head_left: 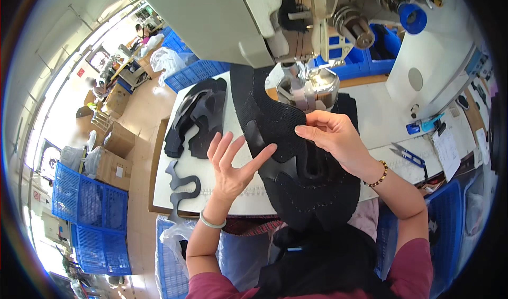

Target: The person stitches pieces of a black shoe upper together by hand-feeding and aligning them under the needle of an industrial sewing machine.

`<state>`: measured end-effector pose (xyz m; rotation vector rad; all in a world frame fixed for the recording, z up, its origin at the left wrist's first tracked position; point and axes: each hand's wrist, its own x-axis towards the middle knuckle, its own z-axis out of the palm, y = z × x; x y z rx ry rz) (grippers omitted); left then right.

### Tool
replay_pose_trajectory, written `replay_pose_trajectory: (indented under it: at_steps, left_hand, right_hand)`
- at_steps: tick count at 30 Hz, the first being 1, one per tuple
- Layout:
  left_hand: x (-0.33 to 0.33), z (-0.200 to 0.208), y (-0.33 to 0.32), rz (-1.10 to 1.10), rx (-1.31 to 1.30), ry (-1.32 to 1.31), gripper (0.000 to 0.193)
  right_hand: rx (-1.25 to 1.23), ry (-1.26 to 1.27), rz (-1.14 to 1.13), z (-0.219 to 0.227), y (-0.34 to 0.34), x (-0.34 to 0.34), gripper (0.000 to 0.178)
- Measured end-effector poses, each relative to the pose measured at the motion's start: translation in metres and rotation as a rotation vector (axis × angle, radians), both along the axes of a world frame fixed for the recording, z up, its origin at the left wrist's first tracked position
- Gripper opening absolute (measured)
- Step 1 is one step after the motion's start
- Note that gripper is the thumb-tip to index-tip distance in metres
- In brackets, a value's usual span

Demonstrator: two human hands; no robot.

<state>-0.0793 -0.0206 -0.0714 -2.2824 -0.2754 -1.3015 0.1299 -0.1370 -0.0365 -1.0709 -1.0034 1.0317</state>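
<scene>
A black knit fabric piece (272, 114) with light stitch lines, shaped like a shoe upper, lies over the white table and reaches up beside the sewing machine's needle area (309, 84). My right hand (338, 140) pinches its edge between thumb and forefinger, just below the metal work post. With fingers spread, my left hand (231, 166) hovers at the piece's left side, its forefinger over a smooth black patch (255, 136). Whether that fingertip touches the fabric I cannot tell. More black knit layers hang toward my lap.
Left on the table (243, 199) sit a pile of black cut pieces (207, 111) and a wavy grey strip (185, 185). Blue-handled thread snips (410, 155) and a paper sheet (446, 151) lie right. The machine head (206, 21) overhangs the far side; blue crates (100, 196) stand left.
</scene>
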Motion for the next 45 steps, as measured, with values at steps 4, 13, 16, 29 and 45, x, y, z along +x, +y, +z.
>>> replay_pose_trajectory:
  at_steps: [4,13,16,29,45]
  left_hand:
    - [0.014,0.017,0.001,-0.044,-0.017,0.038,0.034]
    - [0.050,0.056,-0.035,-0.295,-0.388,0.050,0.048]
    - [0.054,0.065,-0.047,-0.190,-0.310,0.118,0.050]
    - [0.082,0.051,0.000,-0.398,-0.306,0.151,0.061]
    - [0.091,0.044,0.006,-0.442,-0.287,0.107,0.063]
  right_hand:
    - [-0.018,0.090,-0.019,0.014,-0.006,0.009,0.015]
    - [-0.155,0.311,-0.021,0.037,-0.015,0.027,0.014]
    - [-0.139,0.292,-0.040,0.026,-0.005,0.038,0.013]
    - [0.107,0.240,-0.214,0.006,-0.005,0.050,0.014]
    - [0.119,0.162,-0.131,0.000,0.003,0.058,0.028]
